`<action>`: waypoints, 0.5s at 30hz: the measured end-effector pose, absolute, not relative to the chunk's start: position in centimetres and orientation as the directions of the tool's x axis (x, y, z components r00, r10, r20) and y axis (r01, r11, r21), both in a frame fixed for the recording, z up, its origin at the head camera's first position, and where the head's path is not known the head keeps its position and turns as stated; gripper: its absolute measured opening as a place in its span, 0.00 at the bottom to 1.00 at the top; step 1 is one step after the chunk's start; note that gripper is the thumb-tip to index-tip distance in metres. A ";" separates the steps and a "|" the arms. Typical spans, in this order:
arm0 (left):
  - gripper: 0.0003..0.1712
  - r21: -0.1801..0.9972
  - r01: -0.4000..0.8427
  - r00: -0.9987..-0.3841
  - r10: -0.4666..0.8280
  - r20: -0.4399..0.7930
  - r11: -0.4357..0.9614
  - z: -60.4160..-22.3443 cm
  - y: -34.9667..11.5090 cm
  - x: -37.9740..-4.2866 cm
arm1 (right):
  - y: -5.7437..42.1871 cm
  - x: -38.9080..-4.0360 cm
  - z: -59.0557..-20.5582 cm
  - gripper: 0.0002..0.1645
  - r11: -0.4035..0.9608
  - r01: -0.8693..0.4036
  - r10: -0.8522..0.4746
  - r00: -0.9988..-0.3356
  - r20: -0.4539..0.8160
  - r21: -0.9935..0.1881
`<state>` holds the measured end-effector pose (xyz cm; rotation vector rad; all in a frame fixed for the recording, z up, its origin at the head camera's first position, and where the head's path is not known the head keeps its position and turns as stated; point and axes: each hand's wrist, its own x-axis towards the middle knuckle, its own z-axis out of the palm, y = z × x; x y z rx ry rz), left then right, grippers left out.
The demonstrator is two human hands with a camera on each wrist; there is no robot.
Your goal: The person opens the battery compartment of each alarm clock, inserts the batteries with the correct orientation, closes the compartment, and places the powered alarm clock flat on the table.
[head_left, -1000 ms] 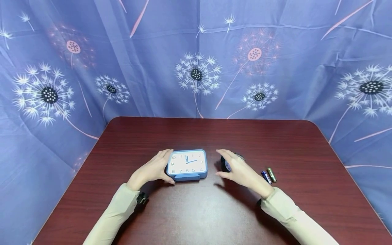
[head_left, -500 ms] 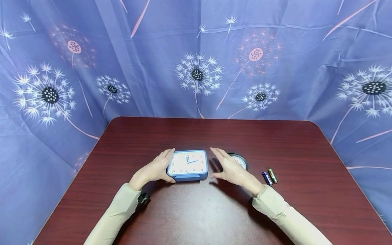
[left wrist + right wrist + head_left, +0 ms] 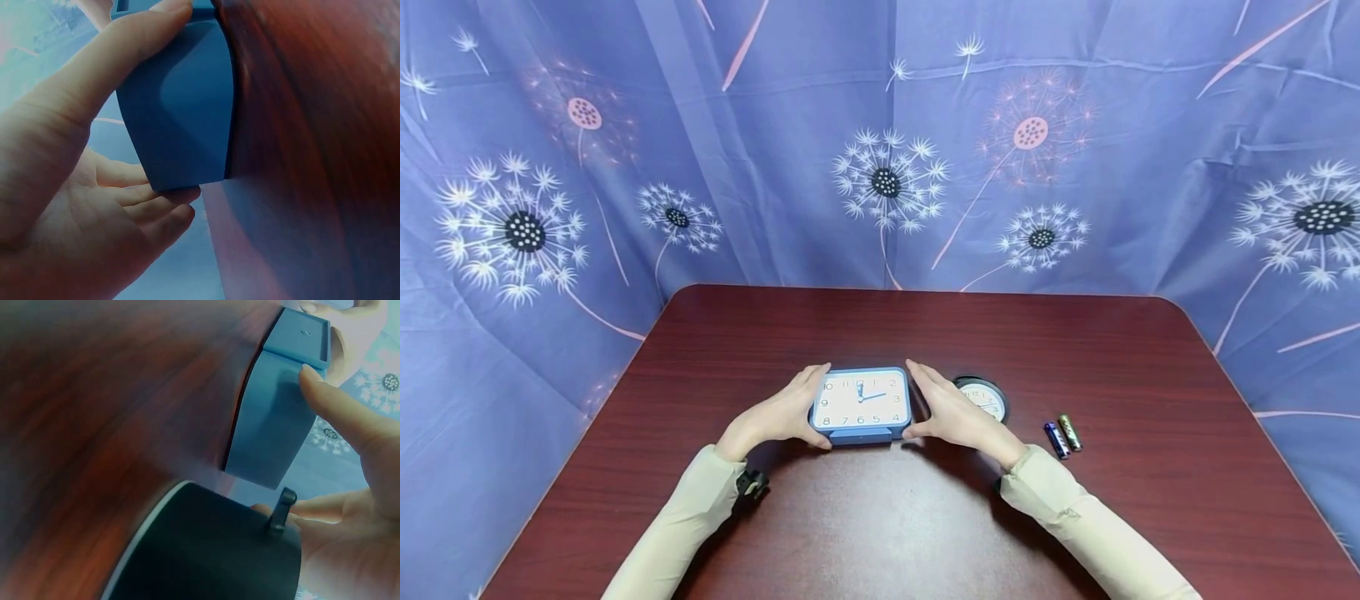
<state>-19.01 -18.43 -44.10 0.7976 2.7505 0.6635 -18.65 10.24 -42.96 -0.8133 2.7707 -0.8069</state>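
A blue rectangular alarm clock with a white face lies face up on the table. My left hand grips its left end. In the left wrist view, the thumb lies on one edge of the blue clock and the fingers on the opposite edge. At the other end is my right hand, thumb and fingers spread around the right corners. In the right wrist view, its thumb tip meets the edge of the blue clock; its fingertips are partly hidden behind a black round clock.
Just right of my right hand, the black round clock lies face up, partly covered by the hand. Two batteries, one blue and one green, lie farther right on the dark red table. A blue dandelion-print curtain hangs behind.
My right hand has moved left, from over the black round clock to the blue clock's right end, uncovering more of the round clock. My left hand stays at the blue clock's left end.
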 end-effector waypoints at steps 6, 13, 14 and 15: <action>0.70 0.498 0.452 -0.831 0.553 -0.069 0.741 -44.3 -18.5 -19.2 | 9.8 -19.0 -43.1 0.62 0.706 -0.475 -0.560 -0.828 -0.003 -0.525; 0.71 0.513 0.446 -0.830 0.553 -0.070 0.734 -44.5 -18.6 -19.3 | 9.4 -19.1 -43.0 0.62 0.682 -0.482 -0.594 -0.804 -0.034 -0.550; 0.71 0.517 0.444 -0.831 0.553 -0.069 0.732 -44.4 -18.6 -19.3 | 9.4 -19.1 -43.0 0.63 0.681 -0.479 -0.595 -0.803 -0.037 -0.554; 0.70 0.522 0.443 -0.830 0.554 -0.069 0.729 -44.4 -18.5 -19.3 | 9.4 -19.1 -43.0 0.63 0.682 -0.473 -0.593 -0.804 -0.043 -0.558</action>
